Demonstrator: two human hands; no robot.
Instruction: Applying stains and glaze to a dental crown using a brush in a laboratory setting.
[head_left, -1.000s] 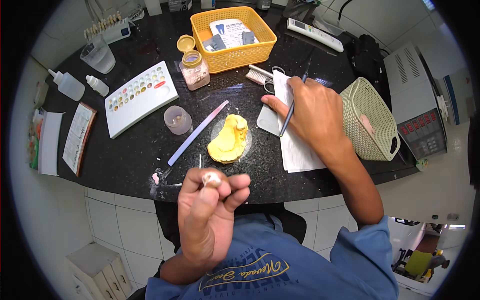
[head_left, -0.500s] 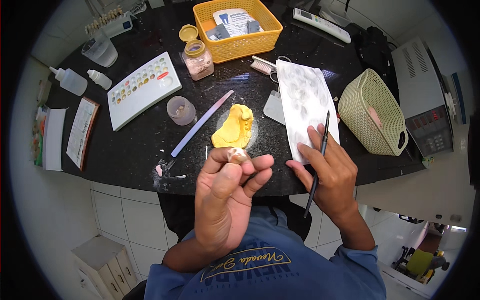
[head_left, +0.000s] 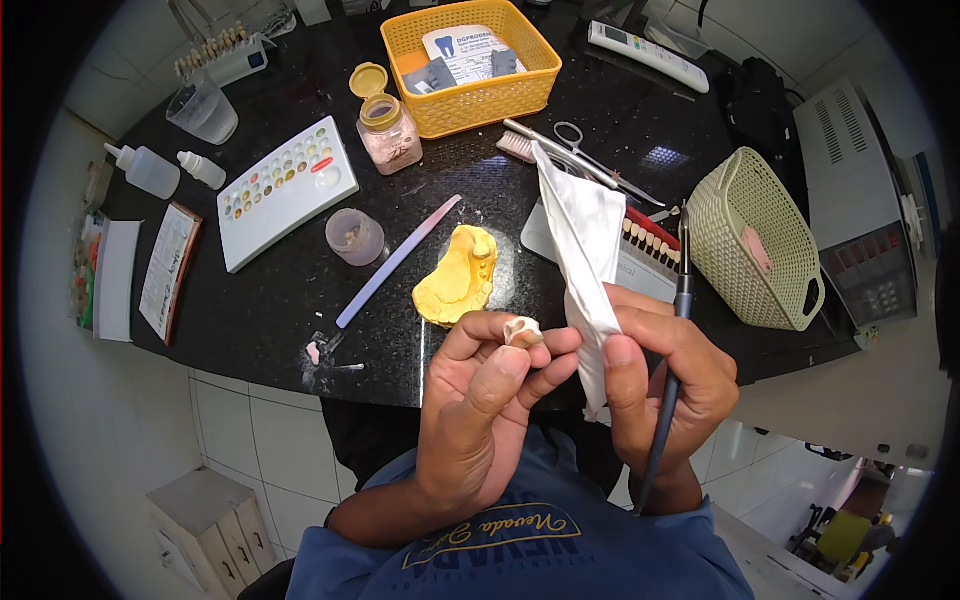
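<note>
Between the thumb and fingers of my left hand [head_left: 465, 415] I pinch a small white and tan dental crown [head_left: 522, 332]. My right hand [head_left: 680, 375] grips the lower part of a smudged white napkin [head_left: 590, 240], which hangs folded over the table. In the same hand a slim dark brush [head_left: 672, 400] runs upright, its tip pointing away from me. The left fingertips come close to the napkin's edge; whether they touch it I cannot tell. Just beyond my left hand, a yellow dental cast [head_left: 450, 285] rests on the black tabletop.
A tooth shade guide [head_left: 650, 245], scissors [head_left: 569, 138] and a green basket [head_left: 755, 290] are at the right. Farther off are a yellow basket [head_left: 485, 100] and an open powder jar [head_left: 388, 140]. Leftward lie a lilac-handled tool [head_left: 395, 265], a small cup [head_left: 355, 238] and a white palette [head_left: 285, 235].
My right hand has picked the napkin up off the table and drawn it toward me, uncovering the shade guide. My left hand has moved right with the crown. The brush stays in my right hand.
</note>
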